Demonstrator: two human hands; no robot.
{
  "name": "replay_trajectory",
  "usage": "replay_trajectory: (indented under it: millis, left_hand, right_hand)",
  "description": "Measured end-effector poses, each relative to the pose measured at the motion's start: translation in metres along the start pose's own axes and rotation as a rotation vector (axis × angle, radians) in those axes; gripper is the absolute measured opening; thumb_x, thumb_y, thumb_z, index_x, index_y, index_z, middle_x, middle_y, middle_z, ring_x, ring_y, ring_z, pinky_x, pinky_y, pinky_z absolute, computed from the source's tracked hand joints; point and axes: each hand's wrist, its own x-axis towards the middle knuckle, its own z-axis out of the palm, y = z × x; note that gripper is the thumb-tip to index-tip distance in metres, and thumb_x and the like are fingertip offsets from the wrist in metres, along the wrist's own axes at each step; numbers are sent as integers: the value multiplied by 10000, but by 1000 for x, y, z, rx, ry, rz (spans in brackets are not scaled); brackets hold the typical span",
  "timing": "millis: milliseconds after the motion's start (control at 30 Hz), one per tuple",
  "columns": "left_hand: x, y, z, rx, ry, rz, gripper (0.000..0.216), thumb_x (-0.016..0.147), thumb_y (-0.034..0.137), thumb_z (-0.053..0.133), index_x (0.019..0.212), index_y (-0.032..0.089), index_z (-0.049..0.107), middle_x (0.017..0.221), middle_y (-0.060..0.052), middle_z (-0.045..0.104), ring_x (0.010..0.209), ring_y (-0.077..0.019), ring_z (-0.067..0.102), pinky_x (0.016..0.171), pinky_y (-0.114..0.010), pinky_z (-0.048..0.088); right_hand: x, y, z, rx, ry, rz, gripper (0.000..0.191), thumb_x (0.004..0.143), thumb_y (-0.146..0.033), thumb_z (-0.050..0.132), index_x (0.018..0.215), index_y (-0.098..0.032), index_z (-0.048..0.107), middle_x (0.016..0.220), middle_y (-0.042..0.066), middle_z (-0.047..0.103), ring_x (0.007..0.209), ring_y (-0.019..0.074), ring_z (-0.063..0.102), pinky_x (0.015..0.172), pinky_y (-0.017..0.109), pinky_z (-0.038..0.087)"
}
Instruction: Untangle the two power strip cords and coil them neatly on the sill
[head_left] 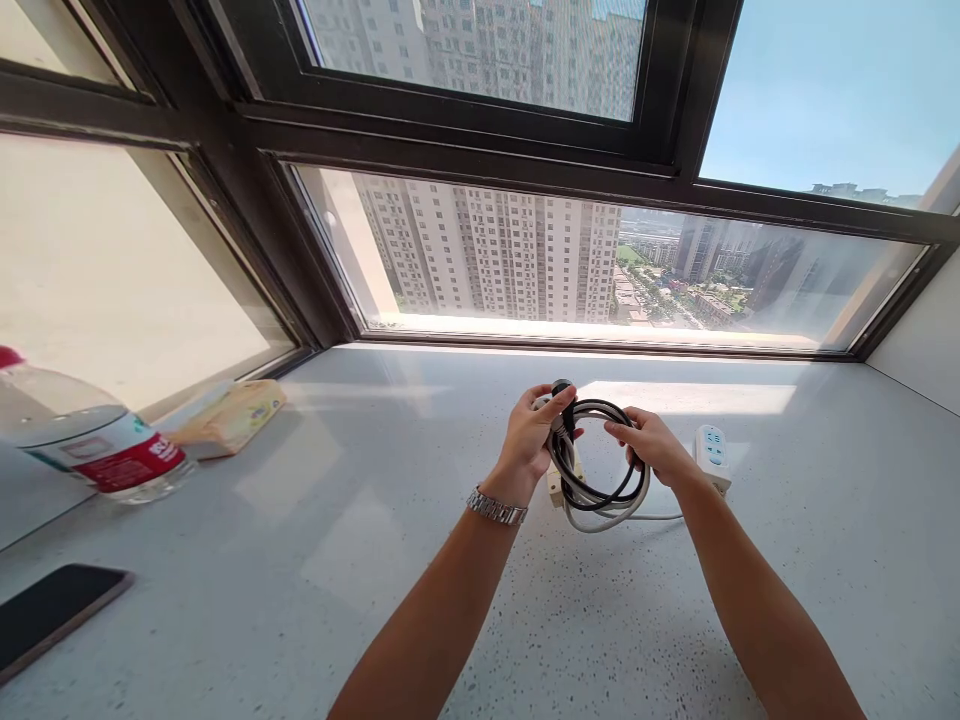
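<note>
Above a speckled grey window sill [600,620], both my hands hold a coiled bundle of black and white cable [600,495]. My left hand [529,440], with a metal watch on its wrist, pinches the coil's top beside a black plug [561,388]. My right hand [651,445] is closed on the coil's right side. A white power strip [712,452] lies on the sill just right of my right hand, with a thin white cord running from it toward the coil. A beige block hangs behind the coil, partly hidden.
At the far left lies a clear water bottle [90,440] with a red label on its side. Beside it sits a yellowish tissue pack [232,415]. A dark phone [52,612] rests at the lower left edge. Black window frames [465,165] border the sill.
</note>
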Motion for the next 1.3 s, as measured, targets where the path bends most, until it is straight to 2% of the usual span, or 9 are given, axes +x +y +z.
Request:
replay_trajectory:
  millis: [167,267,367,533,633,800,967,1100,1300]
  left_hand:
    - [22,-36,-9,136,12,23,636,513,327,894,971,170,483,712,31,599,554,-111,573,539,-304,559]
    - [32,-55,-17,382,8,196,551,585,384,839,968,163,510,733,25,549,609,-116,549,593,-291,527]
    - [40,-68,-26,705,122,422,482,660,352,779,1035,166,541,968,-51,548,741,-139,551,689,-308,515]
    - [49,-75,-37,966,135,479,484,728,273,713,1175,192,544,1201,-119,480,916,-201,569,829,-371,510]
    - [48,-72,-38,1048,86,528,462,734,240,704,1175,211,572,1218,-117,500,1083,-258,544,906,-395,485]
    - [40,-59,-30,1275,9,585,448,765,259,696,1202,241,600,1277,-115,546,1230,-322,467,981,-477,419]
    - [3,-57,-20,1479,-30,795,384,858,337,609,1226,230,605,1349,-131,529,1321,-327,394,1064,-526,326]
    - [-49,-84,-35,1721,-302,933,495,856,502,582,1286,255,582,1402,-120,510,1352,-367,358,1091,-586,245]
    - [-73,-107,-61,1936,-361,878,814,761,697,582,1438,266,449,1470,-147,459,1381,-417,319,1095,-673,157]
  right_hand:
    - [23,41,0,-148,36,55,330,800,-487,632,846,-170,555,620,-36,523,453,130,574,423,233,430]
    - [30,55,-1,-367,79,30,395,812,-551,604,850,-158,586,703,43,627,591,188,651,514,268,464]
    - [31,61,-7,-569,147,-35,491,815,-606,576,996,-154,633,918,131,698,840,249,674,650,312,496]
    - [9,82,-45,-789,444,-112,572,858,-599,488,1206,-157,596,1280,175,592,1206,346,510,943,488,440]
    - [-12,107,-82,-916,687,10,644,853,-618,454,1307,-169,542,1414,183,482,1319,414,377,991,599,371]
    - [-34,142,-113,-890,571,185,683,884,-564,382,1410,-135,461,1525,181,354,1325,369,422,977,503,442]
    - [-40,141,-75,-936,505,68,683,907,-563,357,1397,-109,498,1518,167,386,1317,362,432,985,471,449]
    - [-36,126,-26,-960,426,-52,663,927,-590,328,1369,-148,550,1494,154,432,1254,398,468,947,533,450]
    - [-20,108,33,-806,328,-193,588,948,-542,337,1299,-152,602,1436,180,497,1228,399,507,976,569,428]
